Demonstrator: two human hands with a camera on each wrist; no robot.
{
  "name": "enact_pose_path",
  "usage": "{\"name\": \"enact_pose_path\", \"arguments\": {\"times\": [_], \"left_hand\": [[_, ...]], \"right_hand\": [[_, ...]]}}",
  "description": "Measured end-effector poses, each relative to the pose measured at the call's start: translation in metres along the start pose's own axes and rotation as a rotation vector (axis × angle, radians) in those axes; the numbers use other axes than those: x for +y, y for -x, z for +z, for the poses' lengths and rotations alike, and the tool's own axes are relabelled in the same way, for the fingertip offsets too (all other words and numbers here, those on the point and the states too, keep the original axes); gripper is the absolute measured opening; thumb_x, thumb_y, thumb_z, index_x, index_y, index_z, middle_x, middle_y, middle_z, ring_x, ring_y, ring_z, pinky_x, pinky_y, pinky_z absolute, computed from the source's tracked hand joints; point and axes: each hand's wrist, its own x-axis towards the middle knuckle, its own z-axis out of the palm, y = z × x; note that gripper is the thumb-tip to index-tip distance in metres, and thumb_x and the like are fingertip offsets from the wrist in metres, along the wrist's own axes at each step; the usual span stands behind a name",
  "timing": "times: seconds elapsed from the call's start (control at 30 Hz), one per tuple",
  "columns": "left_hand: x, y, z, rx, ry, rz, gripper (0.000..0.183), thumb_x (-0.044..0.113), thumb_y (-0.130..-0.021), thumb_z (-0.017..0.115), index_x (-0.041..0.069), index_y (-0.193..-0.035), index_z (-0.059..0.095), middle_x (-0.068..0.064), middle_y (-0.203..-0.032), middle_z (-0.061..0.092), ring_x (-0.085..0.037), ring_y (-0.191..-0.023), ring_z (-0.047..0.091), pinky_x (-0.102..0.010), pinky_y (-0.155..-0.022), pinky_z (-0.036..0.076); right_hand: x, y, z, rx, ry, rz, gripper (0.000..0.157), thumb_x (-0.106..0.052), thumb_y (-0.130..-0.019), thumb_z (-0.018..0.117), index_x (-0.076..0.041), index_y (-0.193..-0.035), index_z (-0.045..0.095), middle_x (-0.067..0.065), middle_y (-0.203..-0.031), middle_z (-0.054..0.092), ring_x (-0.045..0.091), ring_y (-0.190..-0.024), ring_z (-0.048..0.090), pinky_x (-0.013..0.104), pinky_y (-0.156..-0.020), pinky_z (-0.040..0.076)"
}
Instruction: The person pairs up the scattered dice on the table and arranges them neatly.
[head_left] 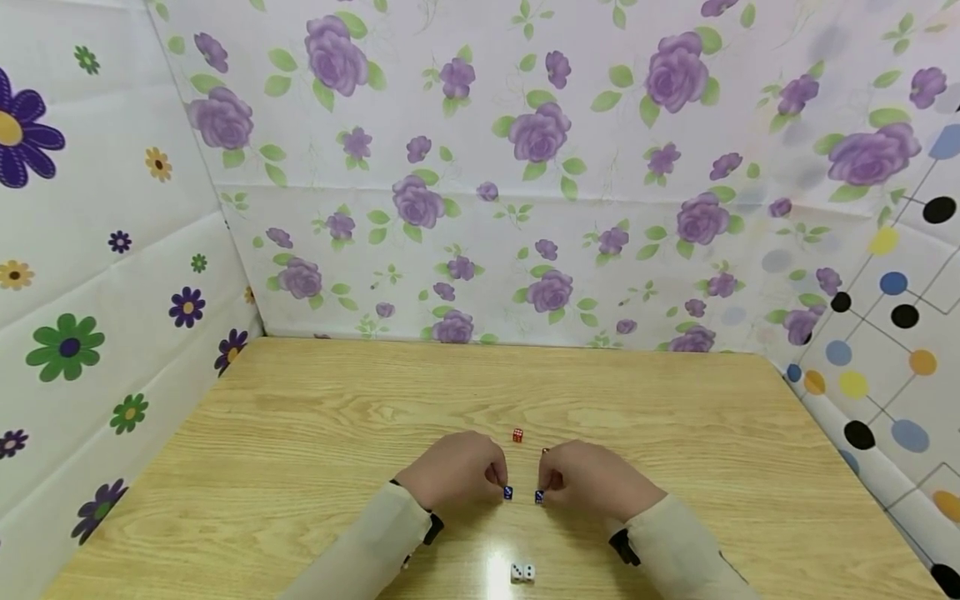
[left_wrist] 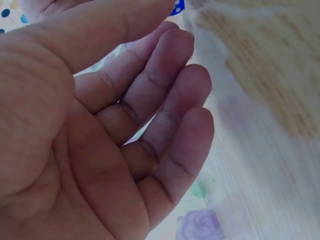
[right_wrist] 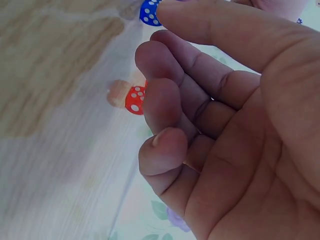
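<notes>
My left hand (head_left: 461,471) pinches a blue die (head_left: 507,492) with white dots between thumb and fingertip, low over the wooden table. In the left wrist view, only a sliver of that blue die (left_wrist: 177,7) shows past the thumb. Opposite it, my right hand (head_left: 596,479) pinches a second blue die (head_left: 539,497), seen at the thumb tip in the right wrist view. A small gap separates the two blue dice. One red die (head_left: 517,435) lies beyond the hands. Another red die (right_wrist: 135,100) sits by the right hand's curled fingers, mostly hidden in the head view.
Two white dice (head_left: 522,573) lie side by side near the front of the wooden table (head_left: 337,392). Flower-patterned cloth (head_left: 480,200) hangs behind the table's back edge, with patterned cloth at both sides too.
</notes>
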Motion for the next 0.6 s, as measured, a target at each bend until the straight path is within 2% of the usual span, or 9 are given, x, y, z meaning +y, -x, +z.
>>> {"name": "enact_pose_path", "arguments": {"times": [0.3,0.6], "left_hand": [[0.0026,-0.0029,0.0044,-0.001,-0.038,0.013,0.007,0.021,-0.088,0.083,0.023,-0.083,0.078,0.019,-0.079,0.067,0.003,-0.072,0.059,-0.022,-0.071,0.052],[0.005,-0.0055,0.0084,-0.005,-0.044,0.046,0.005,0.017,-0.089,0.081,0.022,-0.087,0.079,0.017,-0.083,0.069,0.004,-0.075,0.06,-0.02,-0.072,0.052]], "right_hand": [[0.0,-0.0036,0.005,0.015,0.051,-0.037,0.012,-0.016,-0.088,0.084,-0.021,-0.082,0.074,-0.018,-0.077,0.062,-0.003,-0.069,0.053,0.024,-0.066,0.05],[-0.0045,-0.0035,0.0084,0.002,0.017,-0.018,0.01,-0.017,-0.089,0.082,-0.021,-0.084,0.075,-0.018,-0.077,0.061,-0.002,-0.068,0.052,0.024,-0.065,0.05]]}}
